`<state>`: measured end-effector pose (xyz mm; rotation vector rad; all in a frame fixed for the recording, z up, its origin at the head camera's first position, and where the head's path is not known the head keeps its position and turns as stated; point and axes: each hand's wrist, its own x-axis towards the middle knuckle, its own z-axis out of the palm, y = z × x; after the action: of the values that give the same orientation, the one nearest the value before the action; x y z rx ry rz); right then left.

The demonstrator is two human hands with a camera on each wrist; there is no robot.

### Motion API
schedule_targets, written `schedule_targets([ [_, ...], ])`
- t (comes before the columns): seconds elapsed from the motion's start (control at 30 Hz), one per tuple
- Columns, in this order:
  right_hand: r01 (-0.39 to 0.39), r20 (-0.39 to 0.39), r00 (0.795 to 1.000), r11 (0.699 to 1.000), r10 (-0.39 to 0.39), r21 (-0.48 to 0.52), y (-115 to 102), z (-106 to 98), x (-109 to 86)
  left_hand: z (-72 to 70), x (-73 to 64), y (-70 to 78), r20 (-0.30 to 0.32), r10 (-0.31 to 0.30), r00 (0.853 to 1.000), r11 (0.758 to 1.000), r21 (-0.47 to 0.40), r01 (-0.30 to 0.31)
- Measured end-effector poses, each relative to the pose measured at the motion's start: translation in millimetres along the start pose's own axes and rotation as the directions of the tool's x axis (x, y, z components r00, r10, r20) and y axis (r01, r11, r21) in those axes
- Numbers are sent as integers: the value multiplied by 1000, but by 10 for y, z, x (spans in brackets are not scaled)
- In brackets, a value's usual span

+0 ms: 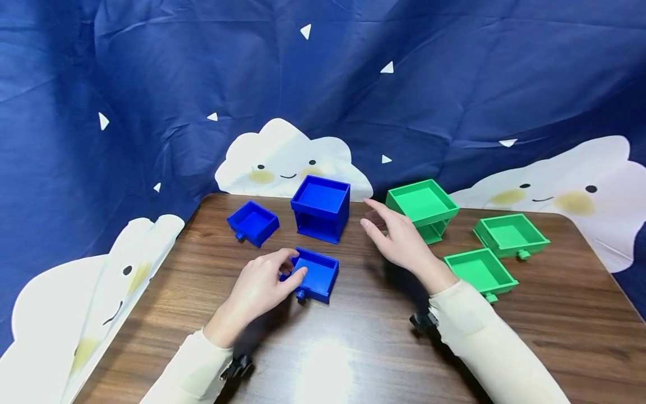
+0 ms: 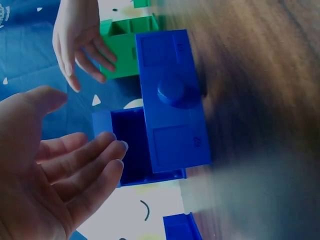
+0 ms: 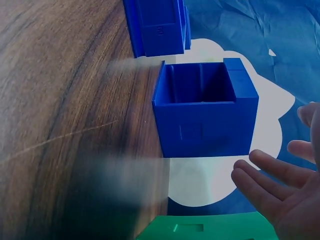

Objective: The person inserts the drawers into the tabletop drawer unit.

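While both blue drawers lie outside the blue cabinet (image 1: 323, 196), its front bay gapes hollow, so you appear to have nothing fitted. The near blue drawer (image 1: 320, 269) sits on the table (image 1: 368, 325) in front of that cabinet, just apart from it; the far blue drawer (image 1: 253, 223) lies off to the cabinet's left. On your right, the far green drawer (image 1: 511, 233) and near green drawer (image 1: 479, 272) are out beside the green cabinet (image 1: 424, 202). If they belong inside, all four seem left to seat.

Your near blue drawer stands upright, its knob (image 1: 300, 294) pointing toward you and slightly left, its back to the cabinet. Its long axis seems to run left to right, the right end a little closer to you.

Your left hand (image 1: 259, 283) hovers by the drawer's left side, thumb and fingers apart, gripping nothing. Your right hand (image 1: 401, 238) hangs between the cabinets, fingers loosely spread, holding nothing.
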<state>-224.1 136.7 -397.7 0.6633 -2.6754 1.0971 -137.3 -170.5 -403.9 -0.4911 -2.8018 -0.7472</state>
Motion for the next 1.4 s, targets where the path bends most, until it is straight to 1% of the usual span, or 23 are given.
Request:
schedule_targets([
  [0.23,1,-24,1000,1000,-1,10,56,77,59,33,-78,-32,36,-18,999,1000,-7,18],
  [0.47,8,-44,999,1000,-7,25,94,151,119,63,-159,-102,70,-28,997,999,-13,29],
  [0.6,9,-47,999,1000,-8,14,97,179,165,80,-181,-145,89,-19,996,997,-66,25],
  [0.73,3,-55,998,1000,-3,11,96,204,206,89,-181,-181,126,6,992,991,-132,10],
  [0.8,3,-57,998,1000,-2,13,97,219,222,92,-182,-194,144,5,990,990,-141,16],
  [1.0,13,-71,997,1000,-11,26,104,268,289,125,-183,-217,208,-32,978,988,-140,62],
  [1.23,-7,-59,998,998,10,56,114,339,372,163,-194,-234,265,-46,963,988,-130,83],
  [1.3,-14,-50,999,998,17,62,112,358,392,169,-198,-240,285,-58,957,983,-151,104],
  [1.4,-20,-47,999,998,23,66,113,384,417,192,-203,-251,325,-92,941,966,-202,164],
])
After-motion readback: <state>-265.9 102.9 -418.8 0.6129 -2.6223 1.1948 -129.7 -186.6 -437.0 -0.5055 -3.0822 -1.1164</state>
